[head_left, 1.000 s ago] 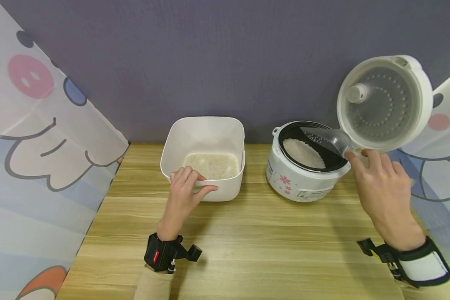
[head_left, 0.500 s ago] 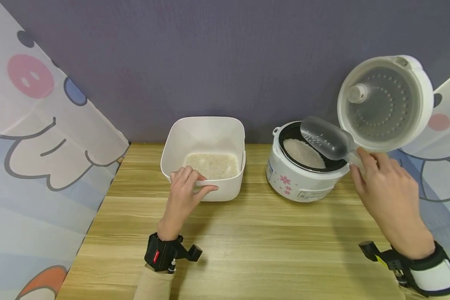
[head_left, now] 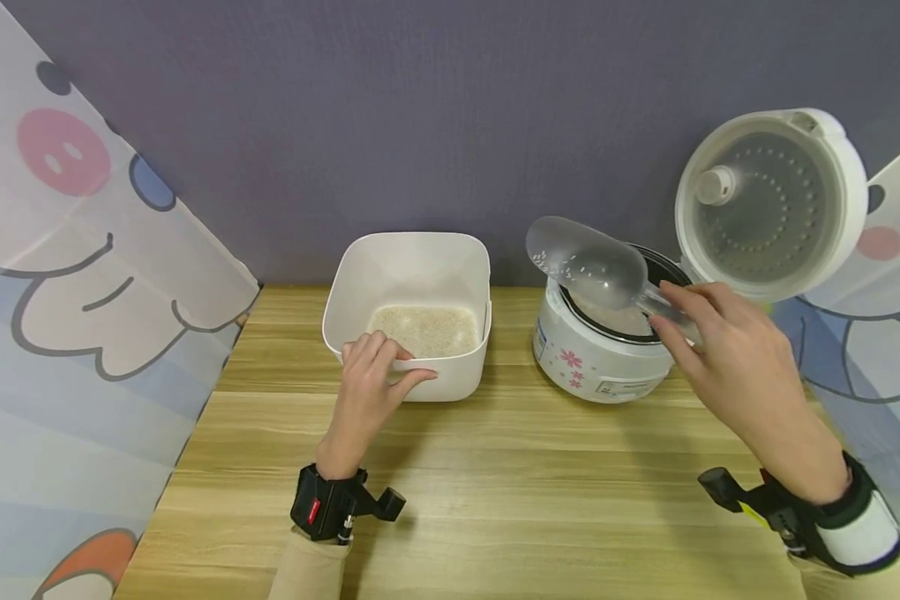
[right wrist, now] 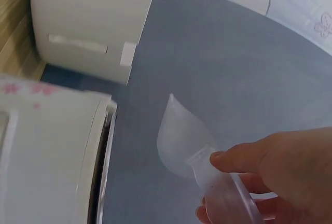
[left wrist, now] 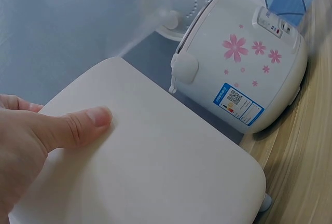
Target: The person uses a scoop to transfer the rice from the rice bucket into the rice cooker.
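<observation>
My left hand (head_left: 371, 379) grips the front rim of a white square bin (head_left: 457, 379), thumb outside and fingers over the edge. Rice (head_left: 426, 331) covers the bin's floor. My right hand (head_left: 735, 358) holds a clear plastic scoop (head_left: 592, 262) by its handle, also seen in the right wrist view as a scoop (right wrist: 181, 136). A few grains cling inside the scoop's bowl, which hangs over the left part of a white rice cooker (head_left: 600, 371) with pink flowers. Inside the cooker's dark pot lies white rice, now mostly hidden behind the scoop.
The cooker's lid (head_left: 772, 208) stands raised at the back right. A grey-purple wall (head_left: 420, 125) rises behind the wooden table (head_left: 495, 483). Cartoon-print cloth (head_left: 82, 333) lines the left side, with more at the right.
My right hand has drawn the scoop up out of the cooker, turned its bowl upward and moved it left. My left hand stays on the bin's rim.
</observation>
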Demonstrator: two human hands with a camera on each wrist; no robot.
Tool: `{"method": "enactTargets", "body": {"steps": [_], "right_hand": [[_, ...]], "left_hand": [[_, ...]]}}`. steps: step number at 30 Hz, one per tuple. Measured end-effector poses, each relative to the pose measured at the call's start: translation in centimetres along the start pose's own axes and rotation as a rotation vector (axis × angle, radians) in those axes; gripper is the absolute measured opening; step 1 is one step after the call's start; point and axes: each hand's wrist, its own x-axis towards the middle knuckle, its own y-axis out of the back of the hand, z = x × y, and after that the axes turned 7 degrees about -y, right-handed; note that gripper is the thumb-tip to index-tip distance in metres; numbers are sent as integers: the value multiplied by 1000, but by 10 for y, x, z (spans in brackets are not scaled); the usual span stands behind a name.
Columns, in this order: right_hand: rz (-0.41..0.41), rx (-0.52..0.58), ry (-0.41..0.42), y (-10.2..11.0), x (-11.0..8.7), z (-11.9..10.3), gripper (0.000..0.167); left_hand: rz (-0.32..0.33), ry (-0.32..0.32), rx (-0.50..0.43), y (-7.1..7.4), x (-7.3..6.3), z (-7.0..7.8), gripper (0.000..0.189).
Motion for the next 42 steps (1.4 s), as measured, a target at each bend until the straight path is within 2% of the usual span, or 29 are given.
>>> {"method": "enactTargets", "body": {"steps": [4, 8, 12, 17, 24, 30, 42], "right_hand": [[-22, 42, 59, -6, 11, -9, 38], [-47, 29, 130, -15, 26, -18, 40], [-20, -64, 264, -27, 44, -26, 42], [17, -183, 408, -43, 63, -39, 33], [-38, -243, 526, -65, 85, -59, 29], [-40, -259, 612, -86, 94, -69, 28], [-73, -354, 719, -116, 112, -85, 22]], "left_hand": [[3, -4, -2, -1, 1, -1, 50], [7, -9, -6, -2, 1, -2, 51], [15, -12, -8, -1, 2, -2, 50], [5, -13, -9, -1, 1, -2, 49], [1, -12, -9, 0, 2, -2, 51], [5, -13, -11, -1, 2, -2, 51], [-2, -7, -2, 2, 1, -2, 52]]}}
